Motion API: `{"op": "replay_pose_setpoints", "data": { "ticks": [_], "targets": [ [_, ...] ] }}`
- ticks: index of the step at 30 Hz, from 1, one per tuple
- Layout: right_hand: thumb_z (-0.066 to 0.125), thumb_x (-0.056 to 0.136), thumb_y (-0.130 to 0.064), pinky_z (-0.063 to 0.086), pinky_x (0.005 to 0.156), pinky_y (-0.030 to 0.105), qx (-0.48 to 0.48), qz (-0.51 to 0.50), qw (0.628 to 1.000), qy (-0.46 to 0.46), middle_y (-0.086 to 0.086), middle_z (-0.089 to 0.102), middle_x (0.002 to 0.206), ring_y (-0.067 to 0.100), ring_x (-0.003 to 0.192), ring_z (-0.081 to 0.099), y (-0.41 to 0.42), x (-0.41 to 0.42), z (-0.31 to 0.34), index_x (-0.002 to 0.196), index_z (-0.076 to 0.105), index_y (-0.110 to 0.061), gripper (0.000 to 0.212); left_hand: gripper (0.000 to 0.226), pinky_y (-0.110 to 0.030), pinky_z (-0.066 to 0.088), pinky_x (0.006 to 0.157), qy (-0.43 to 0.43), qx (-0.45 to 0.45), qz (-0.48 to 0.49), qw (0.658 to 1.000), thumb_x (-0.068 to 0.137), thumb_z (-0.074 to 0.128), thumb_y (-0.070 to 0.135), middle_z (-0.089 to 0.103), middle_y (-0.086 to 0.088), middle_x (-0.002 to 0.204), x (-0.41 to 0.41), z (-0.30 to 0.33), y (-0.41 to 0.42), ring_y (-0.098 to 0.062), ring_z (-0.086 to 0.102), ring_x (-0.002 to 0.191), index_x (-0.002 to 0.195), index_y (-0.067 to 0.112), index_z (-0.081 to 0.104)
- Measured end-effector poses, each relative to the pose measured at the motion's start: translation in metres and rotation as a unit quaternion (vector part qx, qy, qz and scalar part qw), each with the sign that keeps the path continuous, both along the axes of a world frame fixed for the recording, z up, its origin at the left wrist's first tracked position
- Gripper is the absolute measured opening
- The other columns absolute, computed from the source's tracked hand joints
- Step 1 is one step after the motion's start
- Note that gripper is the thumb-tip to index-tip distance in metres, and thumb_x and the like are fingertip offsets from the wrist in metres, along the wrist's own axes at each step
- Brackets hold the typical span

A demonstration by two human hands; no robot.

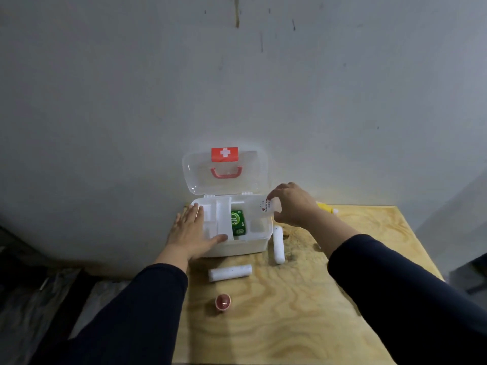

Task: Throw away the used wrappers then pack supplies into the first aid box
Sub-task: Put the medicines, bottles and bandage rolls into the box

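Left hand point(193, 234) steadies first aid box point(237, 246); right hand point(292, 205) lowers clear pack point(264, 208) in.

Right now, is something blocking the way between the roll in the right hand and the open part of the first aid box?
Nothing visible blocks it. The right hand holds the white roll over the box, beside the green pack. The left hand rests on the tray, left of that space.

One open first aid box point(237, 243); one green packet point(238, 222) inside it; two white rolls point(229, 272) point(278, 245) on the desk point(303, 312); one small red item point(223, 302); one clear printed wrapper point(266, 208); two hands point(193, 231) point(292, 204).
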State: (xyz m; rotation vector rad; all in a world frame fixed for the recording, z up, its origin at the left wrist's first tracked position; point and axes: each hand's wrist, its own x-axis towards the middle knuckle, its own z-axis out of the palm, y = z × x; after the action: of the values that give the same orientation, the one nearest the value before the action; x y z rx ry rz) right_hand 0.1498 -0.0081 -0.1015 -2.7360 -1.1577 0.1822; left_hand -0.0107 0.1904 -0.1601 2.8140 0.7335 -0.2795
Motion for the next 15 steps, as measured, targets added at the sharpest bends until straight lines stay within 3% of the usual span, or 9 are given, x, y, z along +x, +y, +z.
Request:
{"op": "replay_pose_setpoints", "data": {
  "ticks": [7, 15],
  "targets": [
    [0.063, 0.081, -0.016, 0.049, 0.087, 0.033, -0.065, 0.006, 0.997, -0.031, 0.004, 0.056, 0.124, 0.023, 0.119, 0.046, 0.044, -0.008, -0.016, 0.123, 0.059, -0.018, 0.042, 0.131, -0.037, 0.0, 0.122, -0.02, -0.058, 0.015, 0.998, 0.065, 0.057, 0.081, -0.013, -0.004, 0.164, -0.004, 0.004, 0.018, -0.02, -0.008, 0.151, 0.154, 0.011, -0.008],
    [0.068, 0.08, -0.018, 0.038, 0.107, 0.03, 0.009, -0.016, 0.997, 0.079, 0.005, 0.048, 0.133, 0.023, 0.123, 0.049, 0.081, -0.026, -0.051, 0.125, 0.059, -0.017, 0.046, 0.13, -0.038, 0.001, 0.121, -0.034, -0.078, 0.025, 0.996, 0.066, 0.065, 0.075, -0.009, -0.001, 0.164, -0.005, 0.007, 0.018, -0.024, -0.005, 0.151, 0.154, 0.013, -0.007]
  ]
}}
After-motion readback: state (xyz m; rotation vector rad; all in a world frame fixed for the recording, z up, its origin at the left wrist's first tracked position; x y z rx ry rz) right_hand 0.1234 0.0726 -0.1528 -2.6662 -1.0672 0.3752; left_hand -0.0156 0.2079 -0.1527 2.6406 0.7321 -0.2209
